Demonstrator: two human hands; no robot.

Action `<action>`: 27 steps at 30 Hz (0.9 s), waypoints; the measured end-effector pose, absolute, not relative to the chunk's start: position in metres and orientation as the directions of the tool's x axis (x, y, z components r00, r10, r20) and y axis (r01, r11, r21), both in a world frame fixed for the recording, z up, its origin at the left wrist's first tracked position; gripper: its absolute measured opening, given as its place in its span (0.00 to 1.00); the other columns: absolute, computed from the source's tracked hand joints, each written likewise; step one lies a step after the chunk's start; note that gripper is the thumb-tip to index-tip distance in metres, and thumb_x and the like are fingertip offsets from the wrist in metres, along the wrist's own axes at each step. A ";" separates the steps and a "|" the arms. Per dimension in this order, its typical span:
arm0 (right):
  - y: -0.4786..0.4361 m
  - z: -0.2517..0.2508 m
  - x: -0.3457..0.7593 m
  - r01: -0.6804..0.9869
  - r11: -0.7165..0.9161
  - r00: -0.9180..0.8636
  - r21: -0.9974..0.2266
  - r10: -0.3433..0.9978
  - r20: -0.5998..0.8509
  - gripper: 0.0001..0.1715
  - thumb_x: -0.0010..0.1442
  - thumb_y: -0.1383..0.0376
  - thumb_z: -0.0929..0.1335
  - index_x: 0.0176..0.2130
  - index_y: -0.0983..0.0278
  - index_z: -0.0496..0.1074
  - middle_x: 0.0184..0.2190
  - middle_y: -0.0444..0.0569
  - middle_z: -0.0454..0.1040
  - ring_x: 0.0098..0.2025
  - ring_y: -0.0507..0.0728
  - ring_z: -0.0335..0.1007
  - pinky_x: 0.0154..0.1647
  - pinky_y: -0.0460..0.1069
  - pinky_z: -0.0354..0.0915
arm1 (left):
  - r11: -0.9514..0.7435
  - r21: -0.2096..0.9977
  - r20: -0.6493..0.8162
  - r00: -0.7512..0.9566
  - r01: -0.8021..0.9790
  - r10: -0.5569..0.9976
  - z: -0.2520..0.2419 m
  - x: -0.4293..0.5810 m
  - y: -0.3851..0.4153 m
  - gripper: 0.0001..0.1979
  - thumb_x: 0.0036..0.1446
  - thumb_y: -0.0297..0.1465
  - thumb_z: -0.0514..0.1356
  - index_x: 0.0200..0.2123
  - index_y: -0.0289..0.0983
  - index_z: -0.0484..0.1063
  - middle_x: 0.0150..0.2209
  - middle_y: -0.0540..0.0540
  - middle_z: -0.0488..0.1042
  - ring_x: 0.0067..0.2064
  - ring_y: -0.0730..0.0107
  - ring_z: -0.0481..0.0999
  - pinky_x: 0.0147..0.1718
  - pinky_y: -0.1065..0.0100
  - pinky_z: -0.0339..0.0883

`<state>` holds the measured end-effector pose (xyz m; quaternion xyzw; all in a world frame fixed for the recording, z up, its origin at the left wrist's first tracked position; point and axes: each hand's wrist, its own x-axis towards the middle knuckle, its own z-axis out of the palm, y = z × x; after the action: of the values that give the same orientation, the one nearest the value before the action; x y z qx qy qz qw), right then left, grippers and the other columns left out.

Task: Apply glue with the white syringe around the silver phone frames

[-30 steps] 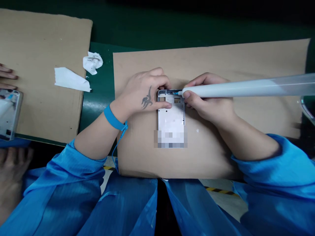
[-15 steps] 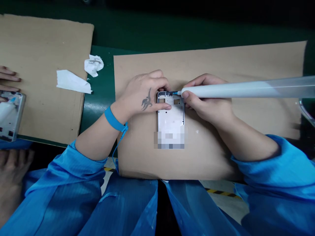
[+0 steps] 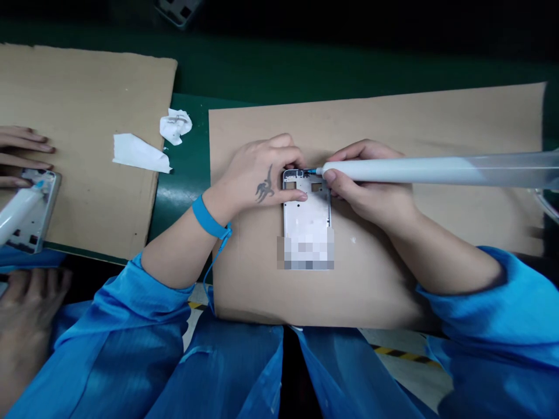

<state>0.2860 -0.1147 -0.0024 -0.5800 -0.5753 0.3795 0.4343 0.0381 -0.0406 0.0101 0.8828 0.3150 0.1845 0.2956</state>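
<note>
1. Green table [image 3: 279,70] carries a cardboard sheet [image 3: 375,125]; a metal phone frame [image 3: 307,212] lies flat mid-sheet;
2. Left hand [image 3: 257,183] steadies the frame from 9 o'clock, fingers [image 3: 293,196] closed over its edge;
3. Right hand [image 3: 369,186] grips a white dispensing syringe [image 3: 414,171], fingers curled shut; its blue tip [image 3: 311,171] meets the frame's 12 o'clock edge; firm pinning keeps that tip on line.

**Head-worn camera, looking forward and down**

The only view sits on the person's head, facing down past their blue sleeves [image 3: 489,308] onto the green tabletop [image 3: 187,145]. It looks from close above: the left hand [image 3: 257,180] and right hand [image 3: 369,186] fill mid-frame over a cardboard sheet [image 3: 371,128].
</note>
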 end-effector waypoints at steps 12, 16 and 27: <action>-0.114 -0.002 0.284 0.430 0.099 0.029 -0.897 0.992 0.123 0.19 0.60 0.47 0.82 0.40 0.55 0.81 0.38 0.48 0.87 0.36 0.62 0.82 0.38 0.58 0.78 | -0.635 0.636 0.151 0.737 0.438 0.659 0.014 0.039 -0.043 0.24 0.59 0.49 0.78 0.49 0.40 0.84 0.46 0.43 0.82 0.41 0.57 0.82 0.38 0.58 0.70; -0.115 0.000 0.283 0.406 0.061 0.068 -0.912 0.993 0.097 0.19 0.60 0.47 0.82 0.38 0.55 0.79 0.37 0.48 0.87 0.35 0.62 0.82 0.35 0.58 0.78 | -0.642 0.633 0.159 0.738 0.434 0.656 0.011 0.037 -0.041 0.27 0.59 0.54 0.77 0.49 0.41 0.84 0.46 0.43 0.82 0.40 0.58 0.82 0.39 0.58 0.71; -0.115 -0.010 0.289 0.221 0.152 0.127 -0.963 0.975 0.183 0.30 0.64 0.34 0.79 0.38 0.54 0.73 0.27 0.44 0.78 0.23 0.56 0.73 0.21 0.53 0.69 | -0.656 0.613 0.206 0.712 0.441 0.671 0.005 0.034 -0.039 0.30 0.69 0.59 0.69 0.53 0.39 0.83 0.49 0.40 0.83 0.44 0.57 0.83 0.43 0.59 0.76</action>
<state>0.2895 -0.1152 -0.0104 -0.5410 -0.5527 0.3622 0.5202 0.0341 -0.0391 0.0051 0.8847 0.3143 0.2125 0.2709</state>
